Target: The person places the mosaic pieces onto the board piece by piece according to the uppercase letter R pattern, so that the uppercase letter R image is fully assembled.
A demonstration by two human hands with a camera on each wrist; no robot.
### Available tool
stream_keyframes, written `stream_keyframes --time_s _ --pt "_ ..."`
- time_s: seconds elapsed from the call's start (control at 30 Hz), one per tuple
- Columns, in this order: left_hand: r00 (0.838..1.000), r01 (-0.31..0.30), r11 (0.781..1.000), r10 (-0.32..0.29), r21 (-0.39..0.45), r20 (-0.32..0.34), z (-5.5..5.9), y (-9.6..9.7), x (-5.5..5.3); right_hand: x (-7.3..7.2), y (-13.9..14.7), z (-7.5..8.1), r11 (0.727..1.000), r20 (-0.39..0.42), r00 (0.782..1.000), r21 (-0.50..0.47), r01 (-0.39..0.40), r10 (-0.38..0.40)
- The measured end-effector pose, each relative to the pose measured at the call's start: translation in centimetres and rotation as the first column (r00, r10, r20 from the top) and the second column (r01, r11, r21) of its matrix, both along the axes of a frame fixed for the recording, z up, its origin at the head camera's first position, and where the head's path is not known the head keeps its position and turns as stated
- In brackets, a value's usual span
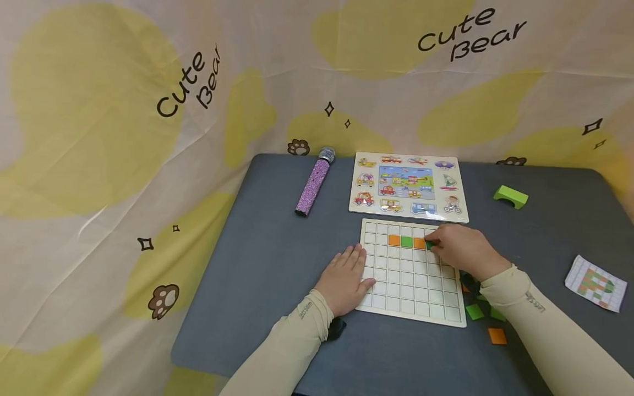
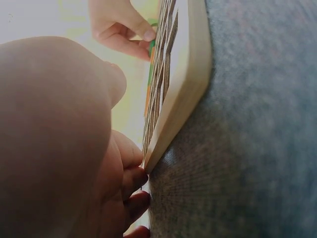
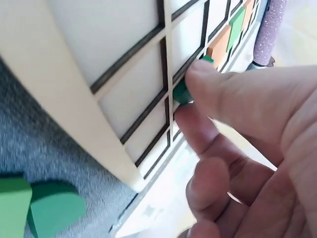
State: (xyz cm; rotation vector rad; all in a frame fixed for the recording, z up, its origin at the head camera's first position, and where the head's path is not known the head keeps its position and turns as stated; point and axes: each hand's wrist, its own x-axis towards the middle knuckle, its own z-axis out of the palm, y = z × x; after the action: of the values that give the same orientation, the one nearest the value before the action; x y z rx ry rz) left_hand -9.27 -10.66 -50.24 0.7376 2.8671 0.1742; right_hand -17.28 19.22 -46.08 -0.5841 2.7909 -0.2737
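Observation:
A pale wooden grid board [image 1: 393, 289] lies on the dark table. My left hand [image 1: 342, 280] rests with straight fingers along the board's left edge, its thumb on the front cells. Over the upper right cells, my right hand [image 1: 465, 250] pinches a dark green tile [image 3: 182, 93] between thumb and forefinger, at the grid. To its left sit an orange tile [image 1: 419, 243], a light green tile [image 1: 406, 242] and another orange tile [image 1: 394, 240] in one row. The right fingers partly hide the dark green tile.
Loose green tiles [image 1: 474, 312] and an orange tile [image 1: 497, 336] lie right of the board, some under the right forearm. A patterned card [image 1: 596, 283] is farther right. Behind are a picture puzzle [image 1: 408, 184], a glittery purple microphone [image 1: 314, 184] and a green arch block [image 1: 512, 195].

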Motion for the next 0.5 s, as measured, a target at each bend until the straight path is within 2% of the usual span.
stream_keyframes --time_s 0.1,0.27,0.4,0.5 --pt "1.0 0.001 1.0 -0.001 0.0 -0.003 -0.06 -0.05 0.07 0.31 -0.09 0.01 0.999 -0.034 0.999 0.033 -0.006 0.007" --pt "1.0 0.002 1.0 -0.002 -0.002 -0.004 0.01 0.0 0.07 0.76 -0.33 -0.22 0.995 -0.125 0.99 0.073 -0.062 0.07" --pt "1.0 0.002 1.0 -0.002 -0.006 -0.004 0.14 -0.05 0.08 0.94 -0.46 -0.43 0.996 -0.197 0.977 0.062 -0.069 0.08" --pt "1.0 0.002 1.0 -0.002 -0.004 -0.005 0.18 -0.13 0.1 1.05 -0.56 -0.43 0.997 -0.222 0.972 0.042 -0.067 0.074"
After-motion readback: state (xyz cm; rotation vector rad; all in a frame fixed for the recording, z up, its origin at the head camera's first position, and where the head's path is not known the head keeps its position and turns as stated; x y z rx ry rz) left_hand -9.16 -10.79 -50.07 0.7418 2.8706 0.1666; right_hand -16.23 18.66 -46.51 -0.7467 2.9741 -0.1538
